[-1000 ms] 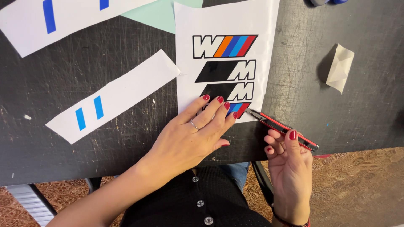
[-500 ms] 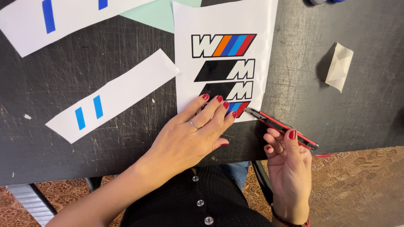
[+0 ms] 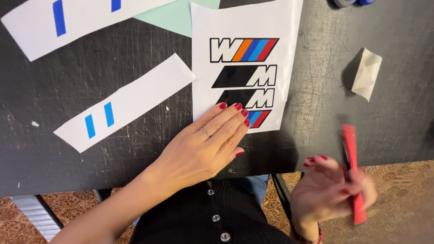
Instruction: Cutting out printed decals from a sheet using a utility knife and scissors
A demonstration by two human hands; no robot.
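Head view: left hand (image 3: 203,147) lies flat, fingers stretched out together, fingertips (image 3: 234,107) pressing the lower edge of a white sticker sheet (image 3: 242,20) on the table (image 3: 316,90). It grips nothing, only pins the sheet down. Ring on one finger, red nail polish. The fingertips cover part of the lowest emblem. Sheet is glossy paper, upright rectangle, printed with striped emblems stacked top to bottom: one outlined with orange, blue and red slanted bars, two black ones, one small blue-red piece at the bottom right.

Right hand (image 3: 330,192) sits off the table edge, over the patterned floor, curled loosely around a red craft knife (image 3: 351,174). Knife is slim, long, plastic-looking, held roughly upright, motion-blurred, tip not readable. It is well apart from the sheet.

Around: white paper strip (image 3: 135,97) with two short blue bars lies diagonally just left of the sheet, its corner nearly touching it. Larger white strip (image 3: 86,18) with blue bars at top left. Pale green paper (image 3: 174,16) peeks out between the two, partly under the sheet. Crumpled white scrap (image 3: 367,72) at right, alone. Table is matte black, heavily scratched, specked with tiny paper bits. Dark buttoned garment below the table edge.
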